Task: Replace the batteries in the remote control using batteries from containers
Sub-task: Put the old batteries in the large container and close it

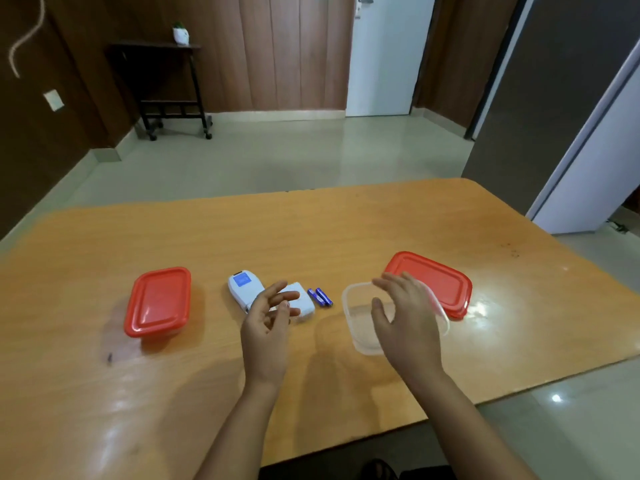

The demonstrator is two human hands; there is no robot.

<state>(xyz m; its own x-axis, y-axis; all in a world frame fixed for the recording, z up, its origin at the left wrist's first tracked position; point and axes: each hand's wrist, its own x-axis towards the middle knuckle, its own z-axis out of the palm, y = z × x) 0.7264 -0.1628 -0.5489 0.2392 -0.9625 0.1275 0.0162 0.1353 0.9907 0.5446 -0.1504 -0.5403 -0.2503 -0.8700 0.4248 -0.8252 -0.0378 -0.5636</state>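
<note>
A white remote control [243, 288] with a blue screen lies on the wooden table [311, 230], partly hidden by my left hand [268, 315], whose relaxed fingers hover over it holding nothing. Two blue batteries [320, 296] lie side by side just right of the remote. An open clear plastic container [360, 323] sits to the right; my right hand [401, 313] hovers over it with spread fingers, empty. Its red lid [440, 282] rests behind it. A second container with a red lid [158, 301] stands closed at the left.
The table's near edge runs diagonally at the lower right. Beyond the table are a tiled floor, a dark wheeled side table [166, 84] with a small pot, a white door [384, 53] and a grey cabinet [554, 98] at the right.
</note>
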